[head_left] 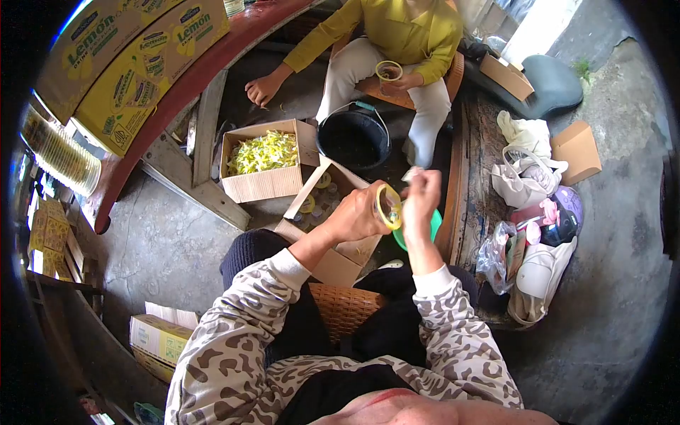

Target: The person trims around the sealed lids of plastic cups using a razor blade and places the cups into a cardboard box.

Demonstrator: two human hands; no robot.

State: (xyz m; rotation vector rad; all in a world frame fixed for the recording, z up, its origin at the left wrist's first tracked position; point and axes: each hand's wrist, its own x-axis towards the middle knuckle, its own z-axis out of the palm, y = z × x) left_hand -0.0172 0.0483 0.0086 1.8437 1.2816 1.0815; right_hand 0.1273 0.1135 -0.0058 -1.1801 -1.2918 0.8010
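My left hand [356, 214] is wrapped round a clear plastic cup with a yellow rim [389, 207], tilted so its mouth faces right. Close beside that rim, my right hand [423, 193] has its fingers pinched together at a small pale thing, blurred and too small to name. Below my hands stands an open cardboard box [312, 190] with several yellow-rimmed cups in it. A green bowl [435, 228] is partly hidden behind my right hand. Left of the cup box, another cardboard box [263, 185] is full of yellow and white wrapped pieces [263, 152].
A seated person in yellow [404, 35] opposite holds a similar cup [389, 71]. Between us is a black bucket [353, 138]. Lemon drink cartons [142, 78] sit on a red-edged table [177, 92] at left. Bags [528, 177] and a cap [536, 275] lie at right.
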